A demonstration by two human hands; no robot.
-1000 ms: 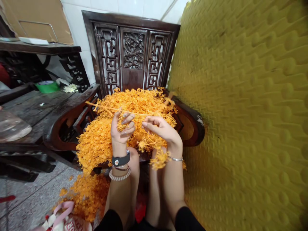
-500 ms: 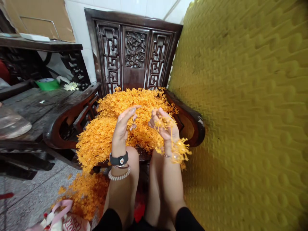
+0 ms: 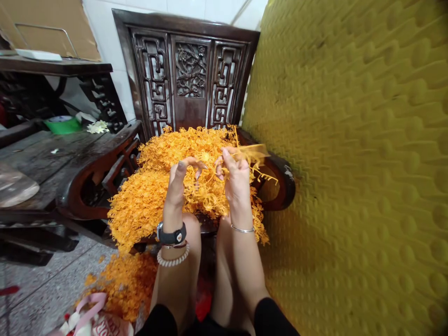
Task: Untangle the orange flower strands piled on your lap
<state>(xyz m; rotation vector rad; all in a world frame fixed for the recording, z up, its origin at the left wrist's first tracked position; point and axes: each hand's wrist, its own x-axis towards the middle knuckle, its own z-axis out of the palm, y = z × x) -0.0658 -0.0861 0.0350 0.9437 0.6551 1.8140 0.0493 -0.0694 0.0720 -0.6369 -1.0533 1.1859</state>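
Note:
A large heap of orange plastic flower pieces (image 3: 140, 196) covers the seat of a dark carved wooden chair in front of me. My left hand (image 3: 180, 179) hovers over the heap, its fingers curled but apart, with nothing plainly between them. Opposite it, my right hand (image 3: 235, 175) is closed on an orange plastic flower sprig (image 3: 254, 153). Part of that sprig is smeared by motion, and thin stems stick out to the right of the hand. The two hands are apart, with a small gap between their fingertips.
On the left, a dark wooden bench (image 3: 33, 151) carries green tape (image 3: 63, 125), a pale flower piece (image 3: 98, 127) and a plastic bag (image 3: 16, 186). More orange pieces (image 3: 129, 284) lie on the floor beside a printed bag (image 3: 105, 324). A yellow embossed panel (image 3: 350, 163) stands close on the right.
My right hand has turned over, and the sprig that hung over its wrist now swings out to the right above the fingers. My left hand has stayed nearly in place.

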